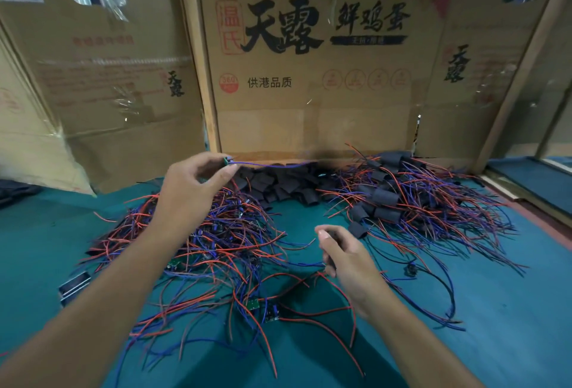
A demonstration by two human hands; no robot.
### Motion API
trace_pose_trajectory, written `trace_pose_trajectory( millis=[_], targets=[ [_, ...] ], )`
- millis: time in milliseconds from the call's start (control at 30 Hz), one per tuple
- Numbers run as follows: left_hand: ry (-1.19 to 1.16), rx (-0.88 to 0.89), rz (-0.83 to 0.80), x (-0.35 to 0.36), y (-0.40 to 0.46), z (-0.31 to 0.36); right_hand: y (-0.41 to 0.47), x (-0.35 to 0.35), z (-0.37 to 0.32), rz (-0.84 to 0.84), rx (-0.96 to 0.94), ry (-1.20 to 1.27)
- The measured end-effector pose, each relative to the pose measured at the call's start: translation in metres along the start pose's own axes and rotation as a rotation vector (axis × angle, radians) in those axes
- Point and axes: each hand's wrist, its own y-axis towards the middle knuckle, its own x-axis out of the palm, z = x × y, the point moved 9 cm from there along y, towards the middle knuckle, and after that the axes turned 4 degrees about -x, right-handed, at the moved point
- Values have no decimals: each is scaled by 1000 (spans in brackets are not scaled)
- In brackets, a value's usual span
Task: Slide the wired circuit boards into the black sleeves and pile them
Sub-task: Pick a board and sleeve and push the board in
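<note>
My left hand (pixel 195 183) is raised over the left heap and pinches a small wired circuit board (pixel 228 161) between thumb and fingers; its purple wire (pixel 272 165) trails right. My right hand (pixel 343 254) hovers lower at centre, fingers curled round a black sleeve (pixel 332 236) that is mostly hidden. A tangle of bare wired boards (pixel 216 248) with red and blue leads covers the left of the green table (pixel 510 310). Empty black sleeves (pixel 278 185) lie heaped at the back centre. Sleeved boards (pixel 396 202) are piled at the right.
Cardboard box walls (pixel 309 78) close off the back and left. Two loose boards (pixel 263 308) lie near the front centre. A small boxy part (pixel 74 287) sits at the left. A black cable (pixel 433 282) curls on the right. A wooden edge (pixel 526 199) bounds the table's right.
</note>
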Motion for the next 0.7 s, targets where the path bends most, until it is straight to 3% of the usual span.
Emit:
trace_pose_trajectory(
  millis=[133, 233, 367, 500, 700],
  targets=[
    [-682, -310, 93, 22, -46, -35, -1, 3, -5, -40, -84, -47],
    [-986, -465, 89, 45, -70, -49, 0, 5, -4, -77, -123, -175],
    [-1106, -533, 142, 48, -79, -55, 2, 1, -6, -89, -189, -377],
    [-1159, -518, 186, 36, -82, -57, -3, 5, -30, -107, -425, -657],
    [-1195, -522, 205, 31, -81, -52, -11, 12, -39, -147, -453, -669]
  ],
)
